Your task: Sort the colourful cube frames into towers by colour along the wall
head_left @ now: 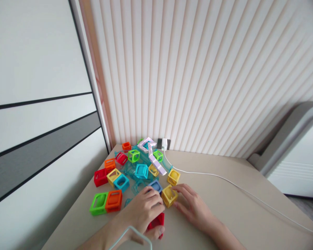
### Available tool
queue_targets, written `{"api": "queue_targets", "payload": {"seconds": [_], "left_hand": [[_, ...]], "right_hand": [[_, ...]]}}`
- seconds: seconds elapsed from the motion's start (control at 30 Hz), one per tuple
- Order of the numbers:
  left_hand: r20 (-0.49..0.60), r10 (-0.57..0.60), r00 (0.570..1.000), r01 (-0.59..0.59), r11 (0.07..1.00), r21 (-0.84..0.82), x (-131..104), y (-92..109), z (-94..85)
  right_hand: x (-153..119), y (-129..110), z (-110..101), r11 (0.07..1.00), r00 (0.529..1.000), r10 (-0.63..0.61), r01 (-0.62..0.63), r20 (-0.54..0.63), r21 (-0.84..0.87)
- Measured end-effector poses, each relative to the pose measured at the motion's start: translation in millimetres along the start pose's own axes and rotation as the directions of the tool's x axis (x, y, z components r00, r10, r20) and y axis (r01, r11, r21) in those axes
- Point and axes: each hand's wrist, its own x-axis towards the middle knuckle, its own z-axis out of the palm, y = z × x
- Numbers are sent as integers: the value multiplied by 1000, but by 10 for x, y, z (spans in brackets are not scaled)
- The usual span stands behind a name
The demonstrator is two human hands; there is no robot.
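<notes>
My left hand (146, 208) is closed around a red hollow cube block (158, 220) close to the table's near edge; the hand covers much of it. The fingertips and thumb of my right hand (194, 208) are on the right side of a yellow cube block (169, 195). Just beyond my left fingers is a blue block (156, 185), partly hidden by them. Another yellow block (173, 176) sits a little farther back. To the left, a green block (98, 203) and an orange block (113, 200) stand side by side, touching.
Several coloured blocks and clear teal track pieces (130, 170) are heaped toward the wall. A lilac angular piece (156, 162) lies on top. From a white plug (164, 144), a white cable (216, 175) runs right across the table (224, 201). A white cabinet (41, 52) borders the left side.
</notes>
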Motion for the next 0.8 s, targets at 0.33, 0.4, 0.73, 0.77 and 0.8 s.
{"api": "queue_targets", "payload": {"seconds": [0.33,0.4,0.73,0.77,0.8], "left_hand": [[-176,56,983,-20,979,203,17,30,-311],[-215,48,975,17,957,289,-43,31,-483],[-339,-291,895,421,802,423,-1115,-66,-1010],[-347,-316,883,447,792,416,-1207,-63,-998],[-354,-334,874,466,784,411,-1283,-57,-976]], "right_hand": [[-1,-13,-46,998,983,42,-34,-178,46],[-6,-12,-46,996,983,68,-58,-171,66],[-14,-22,-44,995,985,65,-51,-162,87],[-13,-19,-37,995,985,58,-44,-161,86],[-11,-14,-30,996,986,50,-36,-160,84]]}}
